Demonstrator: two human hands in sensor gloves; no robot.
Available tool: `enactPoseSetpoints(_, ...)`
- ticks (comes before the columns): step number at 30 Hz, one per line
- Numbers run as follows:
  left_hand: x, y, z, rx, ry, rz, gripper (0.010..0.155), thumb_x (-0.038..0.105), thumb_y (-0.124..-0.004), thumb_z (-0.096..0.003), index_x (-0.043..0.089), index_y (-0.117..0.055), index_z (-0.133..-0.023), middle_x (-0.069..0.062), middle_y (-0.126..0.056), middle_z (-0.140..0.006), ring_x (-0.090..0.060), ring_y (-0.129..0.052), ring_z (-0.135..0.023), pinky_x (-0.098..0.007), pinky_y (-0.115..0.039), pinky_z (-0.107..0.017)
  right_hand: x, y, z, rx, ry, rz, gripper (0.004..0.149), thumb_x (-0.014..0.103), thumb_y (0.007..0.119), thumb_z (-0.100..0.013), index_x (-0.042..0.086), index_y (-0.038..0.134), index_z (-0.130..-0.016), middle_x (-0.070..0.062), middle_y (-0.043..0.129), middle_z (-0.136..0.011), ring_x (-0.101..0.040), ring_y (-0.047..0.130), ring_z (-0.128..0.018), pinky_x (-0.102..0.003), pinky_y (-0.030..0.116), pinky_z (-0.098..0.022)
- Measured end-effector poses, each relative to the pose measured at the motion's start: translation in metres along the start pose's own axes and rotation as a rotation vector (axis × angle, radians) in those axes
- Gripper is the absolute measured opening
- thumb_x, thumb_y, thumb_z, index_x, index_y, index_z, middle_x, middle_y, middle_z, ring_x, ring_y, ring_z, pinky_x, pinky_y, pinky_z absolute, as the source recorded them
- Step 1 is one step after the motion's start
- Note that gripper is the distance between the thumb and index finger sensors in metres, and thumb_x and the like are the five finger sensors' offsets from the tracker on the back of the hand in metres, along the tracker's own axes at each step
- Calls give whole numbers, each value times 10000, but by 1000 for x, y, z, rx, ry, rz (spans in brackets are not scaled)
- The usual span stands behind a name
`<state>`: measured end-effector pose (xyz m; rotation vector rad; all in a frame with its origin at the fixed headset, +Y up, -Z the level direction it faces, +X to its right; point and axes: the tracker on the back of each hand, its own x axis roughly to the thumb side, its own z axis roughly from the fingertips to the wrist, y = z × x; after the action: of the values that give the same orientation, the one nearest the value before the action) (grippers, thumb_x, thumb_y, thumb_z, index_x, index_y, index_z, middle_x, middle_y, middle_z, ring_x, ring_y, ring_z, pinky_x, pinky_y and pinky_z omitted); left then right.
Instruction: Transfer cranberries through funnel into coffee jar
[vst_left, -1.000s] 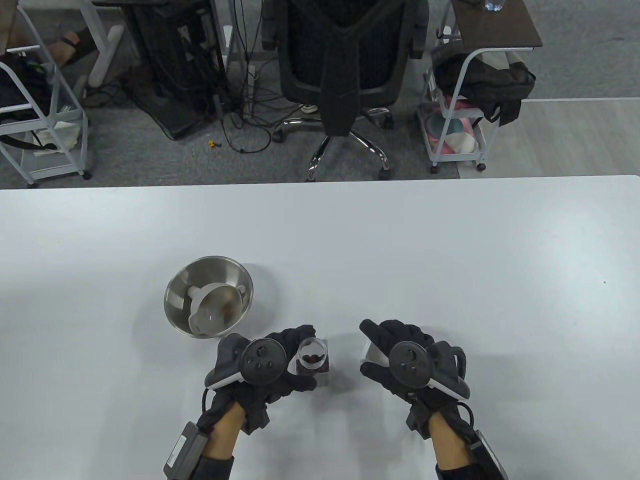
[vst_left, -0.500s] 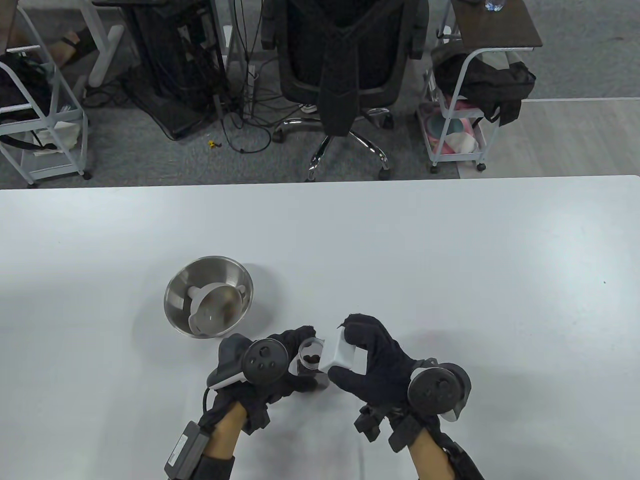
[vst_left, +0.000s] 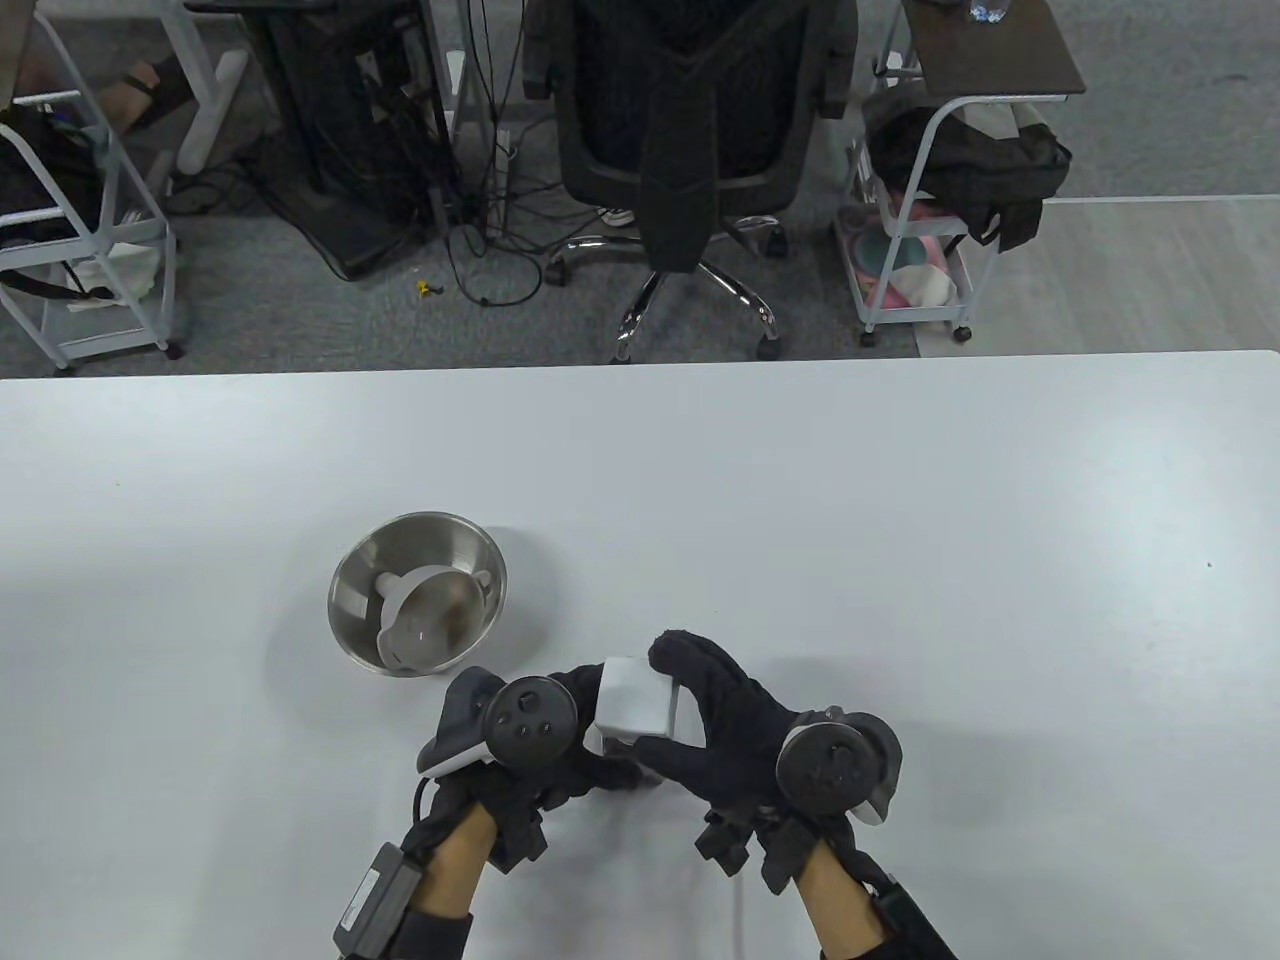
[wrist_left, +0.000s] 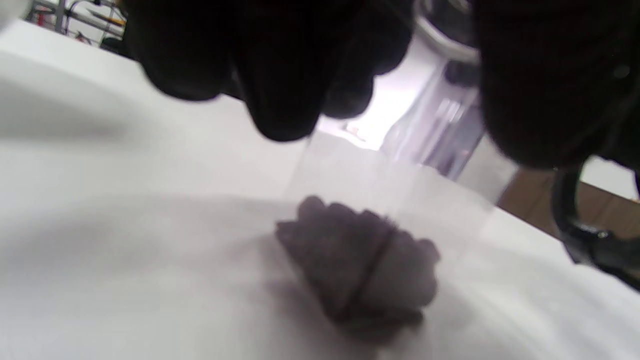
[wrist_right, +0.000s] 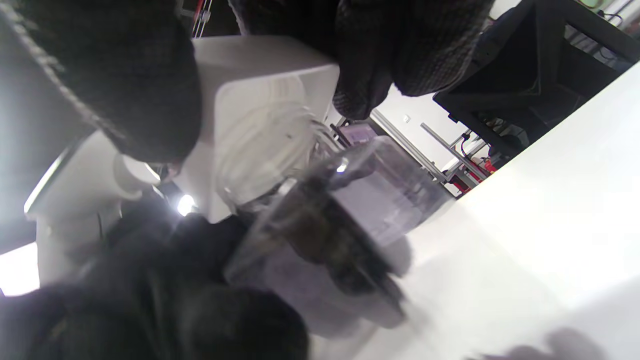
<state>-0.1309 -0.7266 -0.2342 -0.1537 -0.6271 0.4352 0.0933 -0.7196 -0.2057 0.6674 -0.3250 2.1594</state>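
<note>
Fingers (vst_left: 690, 665) of the right hand (vst_left: 745, 735) pinch the white lid (vst_left: 635, 697), now brought onto the jar (wrist_right: 340, 225), apparently unseated; left hand (vst_left: 560, 740) grips the jar; filling looks finished.

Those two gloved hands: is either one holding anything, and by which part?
Both. The left hand grips the clear jar around its body. The right hand holds the white square lid by its opposite edges, at the jar's mouth.

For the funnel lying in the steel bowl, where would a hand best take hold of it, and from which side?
Probably the funnel's wide rim, from above: it lies tilted inside the steel bowl, whose wall blocks any sideways approach. A small tab at its rim also offers a pinch point.
</note>
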Motion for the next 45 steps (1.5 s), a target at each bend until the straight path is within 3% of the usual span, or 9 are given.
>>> enactPoseSetpoints(10,-14,-6,-1,7,11,131,1023,656,-966,-293,129,-597,-1090,-67,-800,-1011,-311,-963,-842,-561,-786,-619,-1,1,-4,106,-20,85,796,486,978,-452,245,587,-1102,-120,689,-1145,-353,855,-1035,-557,710,-723)
enactPoseSetpoints(15,-13,-8,-1,21,19,86,1158,672,-965,-275,62,-461,-1122,-29,-782,-999,-282,-968,-838,-550,-790,-622,3,-2,-5,131,-31,141,779,515,962,-457,258,603,-1100,-128,704,-1137,-356,867,-1016,-579,702,-717)
enactPoseSetpoints(23,-14,-10,0,29,8,92,1101,672,-964,-278,113,-514,-1112,-24,-799,-1000,-278,-977,-831,-547,-800,-613,-5,-4,-5,161,-13,84,792,521,981,-433,281,613,-1092,-127,732,-1118,-341,896,-990,-574,702,-721)
enactPoseSetpoints(26,-13,-9,1,41,11,61,1086,680,-961,-278,121,-535,-1106,-22,-810,-992,-271,-987,-820,-543,-809,-604,4,-4,-4,123,-34,218,801,544,977,-419,289,613,-1086,-132,747,-1097,-336,917,-957,-583,712,-708)
enactPoseSetpoints(32,-10,-11,1,69,17,19,1077,698,-953,-275,114,-565,-1094,-26,-831,-973,-262,-1002,-800,-533,-822,-591,10,3,0,91,7,254,865,616,960,-414,261,574,-1102,-160,720,-1035,-348,898,-861,-647,683,-673)
enactPoseSetpoints(37,-8,-11,0,66,15,-7,1076,695,-957,-272,117,-567,-1092,-22,-829,-972,-255,-1001,-799,-529,-823,-591,19,10,-1,90,4,421,1040,736,893,-392,165,498,-1166,-98,735,-927,-296,899,-761,-647,678,-660)
enactPoseSetpoints(45,-8,-12,0,85,5,-30,1078,692,-967,-257,122,-579,-1086,-12,-838,-964,-238,-1002,-794,-509,-825,-602,18,15,-3,95,37,448,1065,790,819,-364,171,498,-1168,-28,767,-833,-257,917,-692,-630,692,-654)
